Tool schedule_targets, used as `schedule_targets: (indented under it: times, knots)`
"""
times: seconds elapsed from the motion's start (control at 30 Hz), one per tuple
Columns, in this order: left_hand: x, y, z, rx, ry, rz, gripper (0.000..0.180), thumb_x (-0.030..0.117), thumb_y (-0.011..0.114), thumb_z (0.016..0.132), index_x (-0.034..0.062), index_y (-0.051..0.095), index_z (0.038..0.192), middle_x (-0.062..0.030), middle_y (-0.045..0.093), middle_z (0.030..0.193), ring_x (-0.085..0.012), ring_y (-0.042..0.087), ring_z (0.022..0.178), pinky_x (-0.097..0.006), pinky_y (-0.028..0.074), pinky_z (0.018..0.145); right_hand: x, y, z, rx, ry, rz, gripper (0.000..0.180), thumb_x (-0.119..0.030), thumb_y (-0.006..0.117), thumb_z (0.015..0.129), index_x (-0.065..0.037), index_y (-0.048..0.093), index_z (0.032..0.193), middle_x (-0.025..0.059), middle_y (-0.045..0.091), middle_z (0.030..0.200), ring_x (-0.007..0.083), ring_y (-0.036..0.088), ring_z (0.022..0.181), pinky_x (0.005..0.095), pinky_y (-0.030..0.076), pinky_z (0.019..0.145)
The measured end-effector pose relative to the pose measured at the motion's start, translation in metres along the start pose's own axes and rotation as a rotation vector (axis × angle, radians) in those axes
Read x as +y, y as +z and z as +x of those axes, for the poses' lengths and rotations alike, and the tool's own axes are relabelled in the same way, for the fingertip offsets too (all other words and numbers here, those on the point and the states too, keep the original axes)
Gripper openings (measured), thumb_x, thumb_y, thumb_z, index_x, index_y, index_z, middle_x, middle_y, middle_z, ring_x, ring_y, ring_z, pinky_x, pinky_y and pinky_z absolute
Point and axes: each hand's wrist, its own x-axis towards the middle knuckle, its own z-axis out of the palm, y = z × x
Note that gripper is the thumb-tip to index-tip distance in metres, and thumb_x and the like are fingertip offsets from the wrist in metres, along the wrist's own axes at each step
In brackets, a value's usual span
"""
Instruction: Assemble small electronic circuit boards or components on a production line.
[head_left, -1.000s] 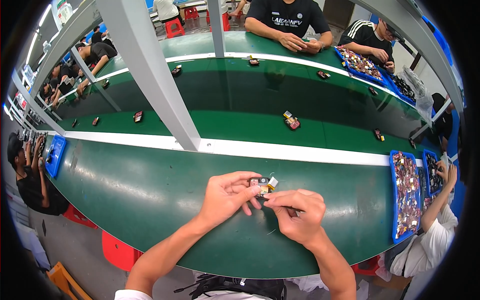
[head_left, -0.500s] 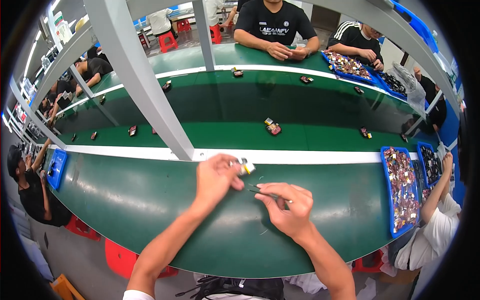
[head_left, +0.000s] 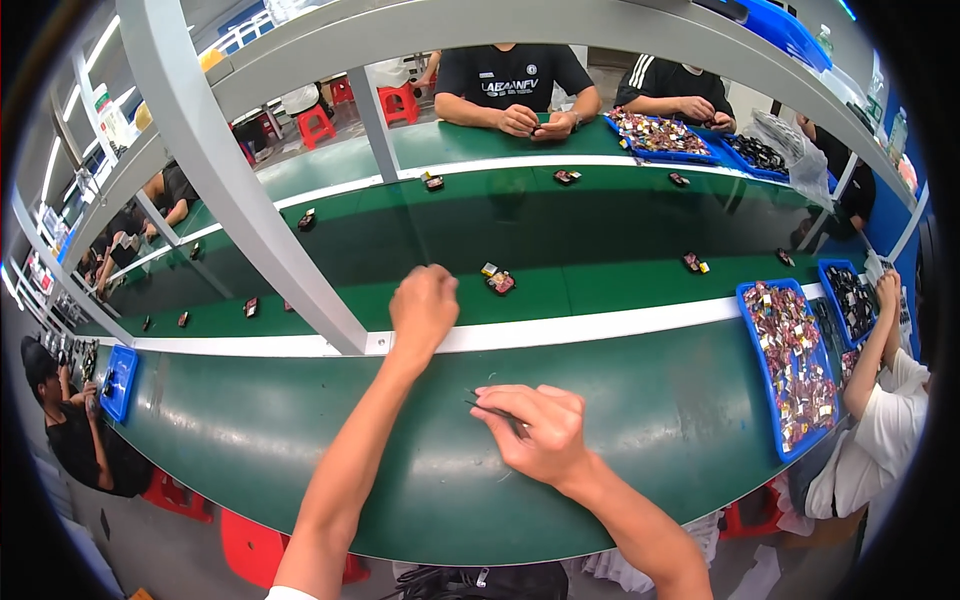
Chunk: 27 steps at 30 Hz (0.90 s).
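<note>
My left hand (head_left: 424, 312) reaches past the white rail over the far green belt, back of the hand up and fingers curled under. Whatever is in those fingers is hidden. Just right of it, a small dark-red circuit piece with a yellow and white tab (head_left: 499, 279) lies on the belt. Above the near green tabletop (head_left: 300, 430), my right hand (head_left: 545, 428) pinches a pair of thin dark tweezers (head_left: 472, 402), tips pointing left.
A grey metal post (head_left: 250, 190) rises left of my left hand. At right stand a blue tray of circuit pieces (head_left: 752, 345) and a blue tray of black parts (head_left: 850, 300). More small pieces lie spaced along the belt (head_left: 620, 240). Co-workers sit across and on both sides.
My left hand has moved forward from above the table to over the belt; the white and yellow piece in it no longer shows. My right hand keeps the tweezers. The view has shifted.
</note>
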Motion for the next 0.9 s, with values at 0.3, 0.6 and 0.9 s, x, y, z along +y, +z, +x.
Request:
schedule_targets:
  times: [0.3,0.6,0.9]
  knots:
    - [0.064,0.039,0.015,-0.232,-0.398,0.067,0.042,0.042,0.076,0.084,-0.0003,0.073,0.085,-0.0226,0.073,0.088,-0.0433,0.071,0.086,-0.051,0.055,0.074,-0.002,-0.003,-0.003,-0.046,0.024,-0.027,0.018,-0.001,0.083,0.072,-0.006,0.071,0.084,0.0045,0.076,0.084,0.0147,0.061,0.052,0.0261,0.038,0.046]
    - [0.037,0.054,0.013,-0.118,-0.504,-0.083,0.033,0.028,0.084,0.078,0.0015,0.066,0.085,-0.0169,0.072,0.086,-0.0401,0.070,0.081,-0.048,0.054,0.075,-0.006,-0.004,-0.005,-0.081,0.029,-0.041,0.017,-0.001,0.082,0.074,-0.006,0.071,0.086,0.0041,0.076,0.084,0.0169,0.067,0.061,0.0270,0.040,0.048]
    - [0.026,-0.016,-0.016,-0.192,-0.422,-0.701,0.013,0.005,0.071,0.088,-0.0024,0.061,0.092,-0.0073,0.071,0.075,-0.0100,0.061,0.050,-0.025,0.047,0.046,-0.005,-0.004,-0.009,-0.057,0.245,0.062,0.018,-0.004,0.083,0.075,-0.005,0.071,0.088,0.0031,0.074,0.080,0.0102,0.045,0.041,0.0250,0.035,0.044]
